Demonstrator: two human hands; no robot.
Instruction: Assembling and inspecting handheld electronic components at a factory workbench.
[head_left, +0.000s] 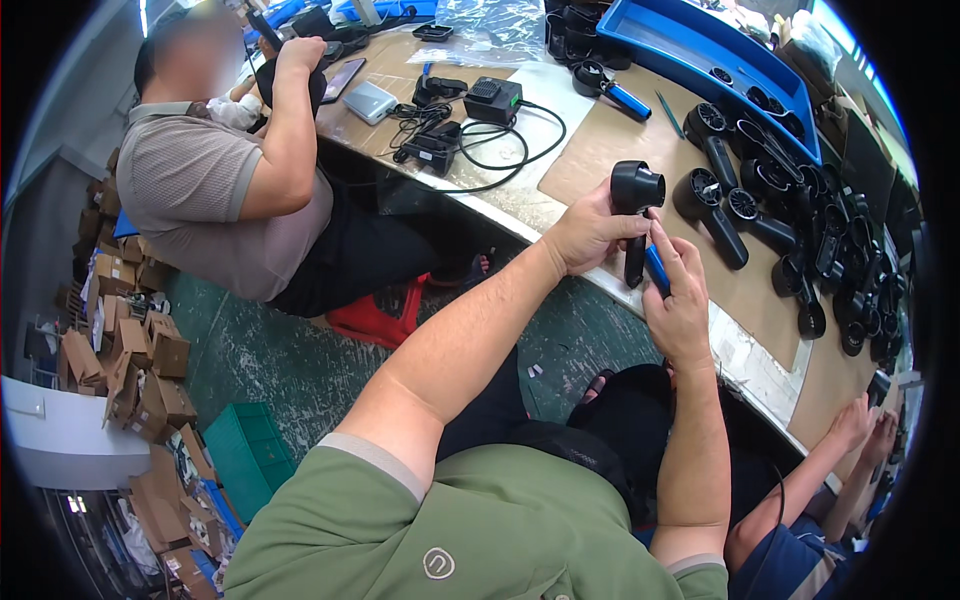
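Over the table's front edge, my left hand (pixel 588 235) is closed around the head end of a black handheld fan casing (pixel 634 186), its round mouth facing right. The narrow black handle points down below the thumb. Close beside it, my right hand (pixel 682 310) grips a slim blue cylinder (pixel 657 268) that looks like a battery, its fingertips meeting the casing. Much of the cylinder is hidden by the fingers. On the brown table cover (pixel 590 165) lies another black fan part with a blue cylinder (pixel 628 102) attached.
Many black fan casings (pixel 715 215) are piled at the right. A blue tray (pixel 700 60) stands at the back. A black boxy device (pixel 493 100) with cables sits left of centre. One co-worker (pixel 230 170) sits left; another's hands (pixel 865 425) show at the right edge.
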